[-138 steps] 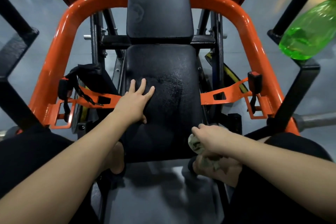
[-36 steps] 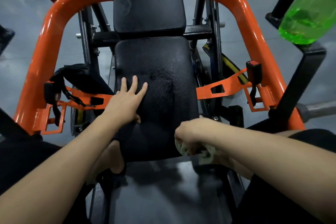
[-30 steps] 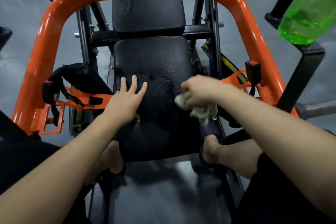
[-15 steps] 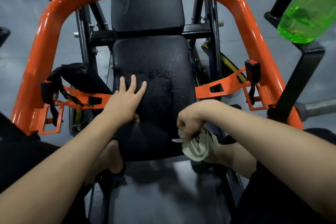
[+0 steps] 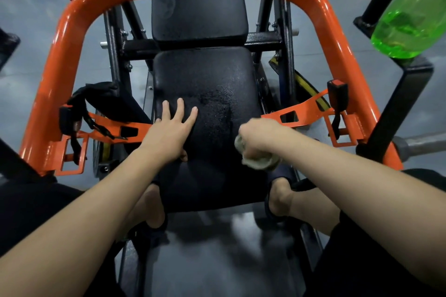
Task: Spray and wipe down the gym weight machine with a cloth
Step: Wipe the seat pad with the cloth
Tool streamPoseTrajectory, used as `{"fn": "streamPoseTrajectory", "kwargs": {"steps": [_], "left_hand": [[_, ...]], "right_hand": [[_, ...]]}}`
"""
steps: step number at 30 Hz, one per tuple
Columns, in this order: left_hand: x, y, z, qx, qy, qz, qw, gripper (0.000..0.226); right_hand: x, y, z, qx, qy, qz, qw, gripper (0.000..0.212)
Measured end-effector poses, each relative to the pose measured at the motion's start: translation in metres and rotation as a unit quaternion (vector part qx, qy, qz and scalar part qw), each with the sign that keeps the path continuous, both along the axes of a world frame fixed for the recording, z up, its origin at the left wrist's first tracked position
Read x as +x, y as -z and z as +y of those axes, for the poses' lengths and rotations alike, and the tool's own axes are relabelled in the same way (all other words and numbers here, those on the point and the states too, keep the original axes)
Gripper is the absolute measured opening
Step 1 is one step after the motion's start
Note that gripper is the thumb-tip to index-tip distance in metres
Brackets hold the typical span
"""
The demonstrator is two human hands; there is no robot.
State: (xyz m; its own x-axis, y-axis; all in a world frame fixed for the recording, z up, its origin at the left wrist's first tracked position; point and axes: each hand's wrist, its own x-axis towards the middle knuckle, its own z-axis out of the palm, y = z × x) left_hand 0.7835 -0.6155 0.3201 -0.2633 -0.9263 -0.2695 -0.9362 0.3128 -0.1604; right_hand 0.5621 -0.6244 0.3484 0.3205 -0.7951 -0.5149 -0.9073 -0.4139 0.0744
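Left hand [image 5: 166, 137]: laid flat, fingers spread, on the black padded vinyl seat [image 5: 205, 94].
Right hand [image 5: 259, 136]: clenched around a crumpled pale cloth [image 5: 255, 160], pressed at the seat's right edge.

Black seat pad [image 5: 207, 84] (wet-speckled) — flat left hand [image 5: 166, 137], cloth-gripping right hand [image 5: 259, 137] on it

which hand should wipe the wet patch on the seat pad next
Right. The right hand already grips the cloth at the seat pad edge beside the wet patch; the left hand lies flat, bracing the pad.
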Motion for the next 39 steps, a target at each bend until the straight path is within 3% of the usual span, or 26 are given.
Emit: {"fn": "streamPoseTrajectory", "kwargs": {"steps": [3,5,7,9,12,15,20,23,28,30,33,35,39], "left_hand": [[0.0,0.0,-0.001,0.003,-0.001,-0.002,1.0,0.132],[-0.001,0.001,-0.001,0.005,-0.002,-0.004,1.0,0.132],[-0.002,0.001,-0.002,0.006,-0.002,-0.001,1.0,0.132],[-0.001,0.002,-0.002,0.005,-0.002,0.002,1.0,0.131],[0.0,0.002,-0.001,0.005,-0.002,0.002,1.0,0.13],[-0.001,0.001,-0.001,0.006,-0.003,0.003,1.0,0.13],[0.0,0.005,-0.004,0.009,-0.002,0.0,1.0,0.132],[0.001,0.007,-0.004,0.004,0.0,0.002,1.0,0.132],[0.0,0.007,-0.004,0.005,0.001,0.002,1.0,0.132],[0.001,0.006,-0.004,0.007,-0.002,0.002,1.0,0.132],[0.0,0.005,-0.003,0.007,-0.002,0.004,1.0,0.129],[0.0,0.005,-0.003,0.004,-0.002,0.006,1.0,0.126],[0.0,0.006,-0.003,0.0,-0.004,0.001,1.0,0.12]], "right_hand": [[0.017,0.015,0.026,0.196,-0.041,0.078,0.977,0.031],[0.015,0.023,0.029,0.249,-0.037,0.111,0.961,0.032],[0.004,0.018,0.014,0.172,-0.032,0.092,0.98,0.03],[-0.012,0.004,-0.012,0.036,0.012,0.019,0.999,0.023],[-0.041,-0.016,-0.047,-0.081,0.162,-0.136,0.974,0.03],[-0.053,-0.007,-0.053,-0.141,0.21,-0.145,0.957,0.035],[-0.038,-0.005,-0.036,-0.011,0.133,0.007,0.991,0.028],[-0.029,-0.007,-0.021,0.095,0.038,0.107,0.989,0.026],[-0.006,0.015,0.014,0.25,-0.046,0.139,0.957,0.038],[0.01,0.021,0.023,0.269,-0.067,0.118,0.954,0.036],[0.012,0.009,0.01,0.14,-0.041,0.045,0.988,0.021],[-0.001,-0.001,-0.011,0.025,0.023,-0.013,0.999,0.022],[-0.033,-0.013,-0.037,-0.127,0.145,-0.095,0.977,0.032]]}}
